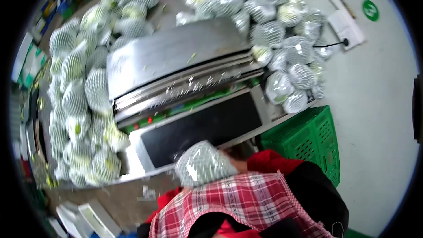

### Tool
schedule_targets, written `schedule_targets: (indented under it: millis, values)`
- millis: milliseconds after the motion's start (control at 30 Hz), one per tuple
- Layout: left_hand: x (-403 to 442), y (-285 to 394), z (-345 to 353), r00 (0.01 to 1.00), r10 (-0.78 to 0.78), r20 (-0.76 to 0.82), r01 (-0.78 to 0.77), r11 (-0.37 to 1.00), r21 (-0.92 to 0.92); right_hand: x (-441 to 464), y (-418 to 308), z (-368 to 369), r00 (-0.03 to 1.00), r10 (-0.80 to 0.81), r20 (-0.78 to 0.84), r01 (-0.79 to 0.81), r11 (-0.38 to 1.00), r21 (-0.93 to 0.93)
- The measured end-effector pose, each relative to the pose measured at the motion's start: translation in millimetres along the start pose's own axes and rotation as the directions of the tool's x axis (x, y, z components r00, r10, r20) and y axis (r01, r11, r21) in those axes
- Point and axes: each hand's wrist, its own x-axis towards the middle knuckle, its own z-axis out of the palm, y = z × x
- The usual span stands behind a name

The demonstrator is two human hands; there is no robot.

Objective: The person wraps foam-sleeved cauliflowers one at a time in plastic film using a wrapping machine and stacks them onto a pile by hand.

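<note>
A pale green vegetable in a white foam net and clear film point(202, 165) is held close to the front of my checked apron point(238, 194). My right hand point(239, 164) grips it from the right side, its fingers partly behind the wrapping. Only a sliver of my left hand point(187, 190) shows under the lower left of the bundle; its fingers are hidden. Just beyond is a wrapping machine with a dark flat plate point(202, 128) and a metal cover point(176, 55).
Netted vegetables point(75, 101) crowd the table's left side. Film-wrapped ones point(269, 33) are heaped behind and right of the machine. A green crate point(308, 139) stands below the right edge. A black cable point(330, 45) runs to a wall socket. White boxes point(99, 218) lie at lower left.
</note>
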Motion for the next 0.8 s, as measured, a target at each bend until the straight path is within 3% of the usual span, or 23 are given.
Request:
schedule_targets:
  millis: [33, 67, 133, 167, 200, 233, 300, 367, 400, 433, 467, 500, 533, 567, 600, 633, 667, 700, 733, 767, 800]
  values:
    - [0.4, 22.5, 2.5, 0.967, 0.222, -0.126, -0.212, 0.973, 0.094, 1.4, -26.0, -6.0, 0.994, -0.096, 0.042, 0.089, 0.985, 0.148]
    - [-1.1, 44.4, 8.5, 0.858, 0.460, -0.229, -0.419, 0.884, 0.208, 3.8, -49.4, -11.4, 0.978, -0.193, 0.077, 0.160, 0.937, 0.311]
    - [-3.7, 94.0, 12.8, 0.710, 0.684, -0.165, -0.649, 0.727, 0.224, 6.3, -83.5, -14.8, 0.934, -0.326, 0.146, 0.171, 0.766, 0.620]
    - [-7.1, 112.7, 7.4, 0.806, 0.586, 0.085, -0.590, 0.807, 0.030, 7.5, -91.1, -16.5, 0.915, -0.361, 0.178, 0.123, 0.672, 0.730]
    - [-8.8, 130.1, -0.8, 0.838, 0.405, 0.366, -0.391, 0.913, -0.117, 7.4, -91.4, -17.9, 0.907, -0.367, 0.206, 0.070, 0.613, 0.787]
    - [-11.0, 143.3, -7.5, 0.802, 0.288, 0.523, -0.246, 0.958, -0.151, 6.7, -86.9, -20.8, 0.904, -0.361, 0.228, 0.023, 0.576, 0.817]
    - [-17.7, 159.6, -12.9, 0.802, 0.192, 0.566, -0.105, 0.978, -0.182, -0.6, -83.2, -42.5, 0.927, -0.320, 0.194, 0.029, 0.577, 0.816]
    - [-10.1, 152.8, -11.1, 0.853, 0.146, 0.501, -0.028, 0.972, -0.235, -20.4, -75.4, -75.9, 0.983, -0.185, 0.016, 0.124, 0.719, 0.684]
    - [0.5, 149.6, -6.5, 0.874, 0.142, 0.466, -0.028, 0.970, -0.243, -37.6, -87.5, -106.9, 0.993, 0.003, 0.116, -0.114, 0.204, 0.972]
    - [17.2, 142.6, -1.2, 0.873, 0.155, 0.463, -0.069, 0.978, -0.196, -46.4, -99.6, -117.0, 0.981, -0.038, -0.188, 0.184, 0.460, 0.868]
    - [32.3, 159.5, 25.7, 0.907, 0.096, 0.411, -0.011, 0.979, -0.203, -48.4, -101.8, -129.1, 0.909, -0.134, -0.395, 0.384, 0.641, 0.664]
    - [54.4, 166.1, 51.0, 0.862, 0.228, 0.452, -0.126, 0.961, -0.245, -50.7, -104.1, -141.0, 0.784, -0.222, -0.580, 0.500, 0.779, 0.379]
    - [75.1, 176.6, 72.1, 0.765, 0.323, 0.557, -0.158, 0.933, -0.324, -44.4, -104.7, -164.0, 0.670, -0.329, -0.665, 0.523, 0.845, 0.110]
    - [93.9, 191.4, 91.1, 0.697, 0.402, 0.593, -0.178, 0.899, -0.400, -42.3, -100.0, -199.6, 0.558, -0.382, -0.737, 0.536, 0.844, -0.031]
    - [120.4, 203.9, 102.1, 0.628, 0.484, 0.609, -0.372, 0.875, -0.311, -45.2, -105.7, -242.4, 0.545, -0.222, -0.809, 0.258, 0.962, -0.091]
    - [141.0, 214.8, 111.4, 0.590, 0.474, 0.653, -0.389, 0.876, -0.285, -48.4, -79.8, -300.2, 0.541, -0.180, -0.822, 0.427, 0.900, 0.084]
    - [161.6, 230.8, 110.7, 0.569, 0.568, 0.596, -0.619, 0.772, -0.144, -52.3, -53.9, -358.1, 0.536, -0.137, -0.833, 0.578, 0.779, 0.244]
    - [185.6, 238.4, 101.0, 0.574, 0.632, 0.521, -0.760, 0.648, 0.051, -49.9, -61.3, -414.1, 0.427, -0.108, -0.898, 0.655, 0.722, 0.225]
    - [213.1, 237.8, 90.7, 0.658, 0.637, 0.401, -0.748, 0.618, 0.245, -47.1, -68.9, -471.0, 0.311, -0.078, -0.947, 0.723, 0.666, 0.183]
    - [245.7, 235.9, 73.7, 0.715, 0.650, 0.258, -0.696, 0.623, 0.358, -39.5, -82.2, -515.1, 0.243, -0.146, -0.959, 0.720, 0.690, 0.077]
    - [282.6, 235.3, 54.4, 0.762, 0.635, 0.127, -0.609, 0.636, 0.474, -33.0, -91.8, -554.4, 0.232, 0.041, -0.972, 0.625, 0.759, 0.181]
